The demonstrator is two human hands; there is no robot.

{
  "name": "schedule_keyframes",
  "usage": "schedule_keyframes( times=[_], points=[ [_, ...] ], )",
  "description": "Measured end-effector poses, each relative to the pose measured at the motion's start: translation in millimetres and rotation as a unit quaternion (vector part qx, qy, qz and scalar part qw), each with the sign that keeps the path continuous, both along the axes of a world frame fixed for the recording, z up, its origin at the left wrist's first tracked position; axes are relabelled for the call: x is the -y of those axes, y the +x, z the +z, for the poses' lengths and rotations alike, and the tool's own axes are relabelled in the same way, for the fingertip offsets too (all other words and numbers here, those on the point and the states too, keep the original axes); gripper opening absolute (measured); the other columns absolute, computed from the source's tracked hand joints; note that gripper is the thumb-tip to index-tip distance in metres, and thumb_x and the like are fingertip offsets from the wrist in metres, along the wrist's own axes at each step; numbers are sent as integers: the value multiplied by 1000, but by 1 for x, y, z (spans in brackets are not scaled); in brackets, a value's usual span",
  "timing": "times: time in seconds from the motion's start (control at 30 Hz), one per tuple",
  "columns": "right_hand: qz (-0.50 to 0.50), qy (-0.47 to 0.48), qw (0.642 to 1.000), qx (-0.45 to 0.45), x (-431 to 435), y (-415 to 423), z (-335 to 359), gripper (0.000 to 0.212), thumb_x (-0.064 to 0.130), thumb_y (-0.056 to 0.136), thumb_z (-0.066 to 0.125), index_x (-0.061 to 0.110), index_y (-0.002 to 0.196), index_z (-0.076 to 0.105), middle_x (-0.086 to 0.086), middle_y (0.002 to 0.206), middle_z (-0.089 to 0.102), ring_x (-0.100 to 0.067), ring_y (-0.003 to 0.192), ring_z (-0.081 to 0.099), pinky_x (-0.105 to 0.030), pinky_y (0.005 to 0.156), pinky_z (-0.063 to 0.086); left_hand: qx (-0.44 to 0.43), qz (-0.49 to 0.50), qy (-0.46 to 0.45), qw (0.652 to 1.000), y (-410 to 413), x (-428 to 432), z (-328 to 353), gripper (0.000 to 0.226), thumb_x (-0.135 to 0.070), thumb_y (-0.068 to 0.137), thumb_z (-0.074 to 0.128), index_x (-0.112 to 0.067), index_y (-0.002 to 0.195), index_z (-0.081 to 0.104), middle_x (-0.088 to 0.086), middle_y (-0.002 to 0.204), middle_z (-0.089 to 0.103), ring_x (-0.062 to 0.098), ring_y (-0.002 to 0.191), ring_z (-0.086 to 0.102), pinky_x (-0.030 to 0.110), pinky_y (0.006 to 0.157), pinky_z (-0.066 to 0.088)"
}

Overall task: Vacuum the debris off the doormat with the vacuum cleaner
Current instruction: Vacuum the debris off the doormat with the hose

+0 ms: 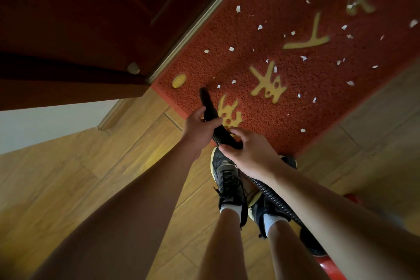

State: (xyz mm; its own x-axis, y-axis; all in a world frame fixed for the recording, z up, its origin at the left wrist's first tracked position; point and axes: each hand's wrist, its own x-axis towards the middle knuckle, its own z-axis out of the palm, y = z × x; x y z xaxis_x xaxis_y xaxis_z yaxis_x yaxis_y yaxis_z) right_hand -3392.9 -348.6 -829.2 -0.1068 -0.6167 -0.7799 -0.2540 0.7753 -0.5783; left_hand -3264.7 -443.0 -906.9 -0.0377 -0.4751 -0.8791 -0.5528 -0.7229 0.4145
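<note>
Doormat [250,36]: red, coarse pile, yellow characters, lying on wood floor [91,166] against the sill of a dark door [68,18]. White paper scraps [231,49] are scattered over most of the mat, thickest toward the far right, with few near the corner closest to the hands

Head view, only view:
- Black nozzle [205,102] is angled down and away, its tip on the mat's near-left corner, just beside a small yellow oval badge [179,80]
- Left hand [200,127] grips the nozzle mid-length, fingers wrapped round it, thumb on top
- Right hand [250,152] sits just behind the left, fingers curled over the rear end where the ribbed hose [268,191] joins; a short ribbed stretch shows between the two hands
- Hose runs back under the right forearm, past the shoes [225,173], toward the lower right
- Both hands hang over the mat's near edge; the nearest scrap lies just right of the nozzle tip
- Shoes stand on the floor, toes at the mat edge
</note>
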Motion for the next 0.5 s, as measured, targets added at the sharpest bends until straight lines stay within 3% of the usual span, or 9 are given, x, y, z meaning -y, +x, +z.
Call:
schedule_keyframes(
  times=[0.07, 0.2, 0.33, 0.5],
  points=[
    [-2, 4, 1000, -1, -2, -3, 3, 43, 39, 96, 64, 19, 133, 57, -2, 95, 72, -18, 72, 69, -38, 66, 59, -4, 4, 4, 1000, -4, -3, 1, 109, -58, 44, 83, -23, 144, 57, 13, 129, 67, 30, 114, 68, 54, 100, 55],
    [2, 5, 1000, -11, -6, -8, 4, 42, 41, 95, 64, 21, 132, 59, 8, 74, 65, -12, 57, 62, -30, 52, 51, -7, 1, 11, 1000, -12, -6, 6, 90, -36, 67, 88, -18, 148, 52, 13, 123, 68, 29, 109, 70, 53, 99, 56],
    [-12, 9, 1000, -2, -10, -15, 6, 40, 40, 96, 63, 23, 132, 59, 8, 71, 64, -7, 55, 59, -30, 55, 51, 4, -1, 8, 1000, -20, -7, 6, 104, -49, 51, 85, -21, 146, 55, 9, 124, 68, 28, 107, 71, 51, 96, 58],
    [-7, 7, 1000, -17, -12, -21, 6, 41, 40, 96, 63, 20, 132, 59, 7, 69, 63, -7, 57, 59, -26, 53, 47, -2, -17, 9, 1000, -29, -9, 3, 100, -50, 52, 85, -22, 145, 57, 8, 124, 69, 27, 108, 70, 52, 97, 57]
  ],
)
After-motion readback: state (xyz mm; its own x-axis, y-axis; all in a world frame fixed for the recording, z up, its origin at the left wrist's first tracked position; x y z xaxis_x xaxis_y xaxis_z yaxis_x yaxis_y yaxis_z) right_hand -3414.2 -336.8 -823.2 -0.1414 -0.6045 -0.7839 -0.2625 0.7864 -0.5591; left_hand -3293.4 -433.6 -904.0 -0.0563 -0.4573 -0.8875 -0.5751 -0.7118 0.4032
